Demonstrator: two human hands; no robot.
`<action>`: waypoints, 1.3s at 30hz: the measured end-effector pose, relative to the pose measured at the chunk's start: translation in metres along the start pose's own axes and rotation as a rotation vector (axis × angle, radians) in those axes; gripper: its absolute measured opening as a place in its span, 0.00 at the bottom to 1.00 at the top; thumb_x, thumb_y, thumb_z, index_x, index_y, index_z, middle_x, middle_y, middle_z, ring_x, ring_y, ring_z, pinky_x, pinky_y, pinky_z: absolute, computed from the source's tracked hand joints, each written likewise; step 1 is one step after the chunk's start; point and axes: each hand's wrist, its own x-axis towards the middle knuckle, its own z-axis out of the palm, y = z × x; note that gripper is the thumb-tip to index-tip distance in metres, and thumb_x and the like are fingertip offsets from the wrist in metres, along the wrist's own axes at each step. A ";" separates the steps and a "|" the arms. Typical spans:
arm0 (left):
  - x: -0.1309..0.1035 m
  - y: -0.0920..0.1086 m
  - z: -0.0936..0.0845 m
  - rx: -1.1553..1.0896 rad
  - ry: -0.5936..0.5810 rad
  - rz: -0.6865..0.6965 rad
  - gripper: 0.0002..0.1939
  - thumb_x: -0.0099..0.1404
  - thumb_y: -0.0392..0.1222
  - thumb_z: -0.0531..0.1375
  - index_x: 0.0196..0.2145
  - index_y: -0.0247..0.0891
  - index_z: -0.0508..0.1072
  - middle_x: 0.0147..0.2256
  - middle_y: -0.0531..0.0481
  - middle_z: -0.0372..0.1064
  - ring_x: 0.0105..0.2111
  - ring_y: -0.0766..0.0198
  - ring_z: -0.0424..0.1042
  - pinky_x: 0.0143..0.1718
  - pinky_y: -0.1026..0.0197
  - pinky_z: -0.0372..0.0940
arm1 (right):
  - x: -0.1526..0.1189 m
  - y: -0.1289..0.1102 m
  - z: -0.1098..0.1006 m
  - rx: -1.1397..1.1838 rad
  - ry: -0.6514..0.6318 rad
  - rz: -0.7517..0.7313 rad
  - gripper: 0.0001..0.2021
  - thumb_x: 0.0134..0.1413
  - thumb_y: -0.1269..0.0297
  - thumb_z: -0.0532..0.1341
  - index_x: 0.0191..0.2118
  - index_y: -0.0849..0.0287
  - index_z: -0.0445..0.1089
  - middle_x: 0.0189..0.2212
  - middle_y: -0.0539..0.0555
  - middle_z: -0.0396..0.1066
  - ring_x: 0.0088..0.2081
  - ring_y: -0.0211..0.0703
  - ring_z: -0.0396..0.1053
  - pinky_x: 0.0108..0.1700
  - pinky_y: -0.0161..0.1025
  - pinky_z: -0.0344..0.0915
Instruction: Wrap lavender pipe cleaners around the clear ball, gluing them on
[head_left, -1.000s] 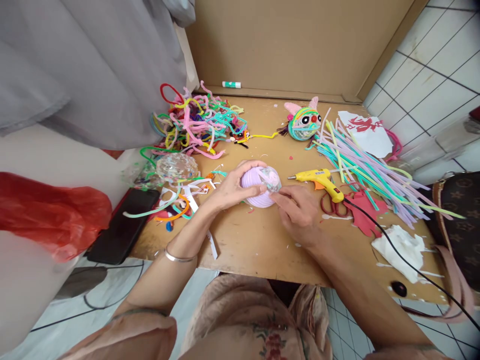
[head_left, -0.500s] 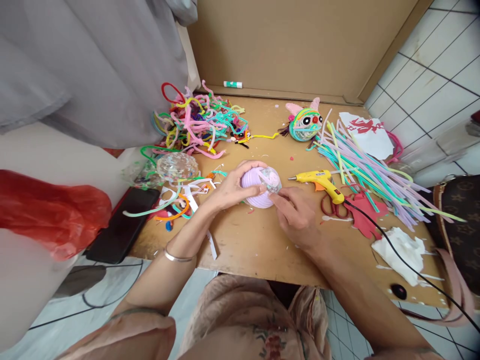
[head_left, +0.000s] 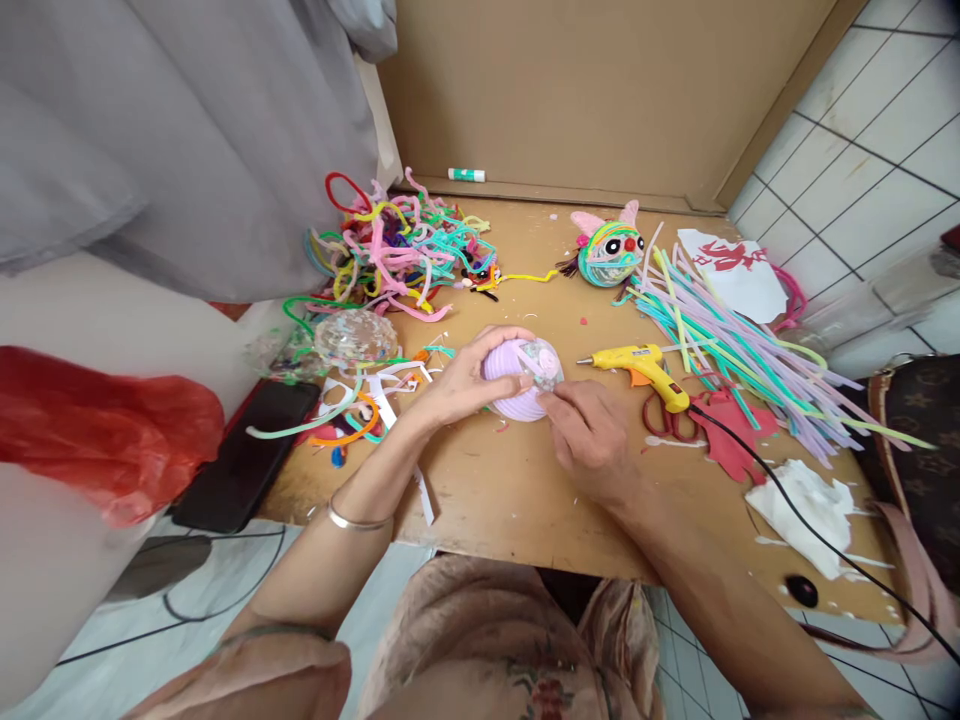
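A round ball wrapped in lilac pipe cleaner is held low over the middle of the table, with a patch of clear surface showing on its right side. My left hand wraps round its left side, the thumb across the front. The fingers of my right hand are bent and pressed together against the ball's lower right edge; whatever they pinch is too small to make out. To the right of the ball lies a yellow glue gun, its nozzle pointing left.
Tangled pipe cleaners and a clear ball are at left, beside a black phone. At right are straight pipe cleaners, red scissors, white tissue and a black cable. A decorated ball stands behind.
Both hands keep almost the same hold on the lilac ball. The whole view has shifted very slightly, and the right fingers have moved a little at the ball's edge.
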 end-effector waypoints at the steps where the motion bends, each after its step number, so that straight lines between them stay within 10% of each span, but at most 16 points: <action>1: 0.000 0.000 0.000 -0.007 0.003 0.001 0.27 0.57 0.45 0.65 0.53 0.36 0.70 0.54 0.42 0.68 0.55 0.51 0.68 0.59 0.51 0.61 | 0.000 0.000 0.000 -0.001 0.003 -0.003 0.10 0.60 0.79 0.56 0.39 0.62 0.75 0.31 0.56 0.72 0.35 0.42 0.67 0.36 0.38 0.66; 39: 0.003 -0.004 0.000 0.004 -0.020 0.086 0.27 0.55 0.43 0.63 0.53 0.37 0.71 0.54 0.42 0.67 0.56 0.50 0.67 0.61 0.47 0.60 | 0.000 -0.015 -0.001 0.019 -0.201 0.162 0.24 0.59 0.77 0.50 0.60 0.59 0.61 0.32 0.53 0.67 0.31 0.42 0.66 0.31 0.37 0.64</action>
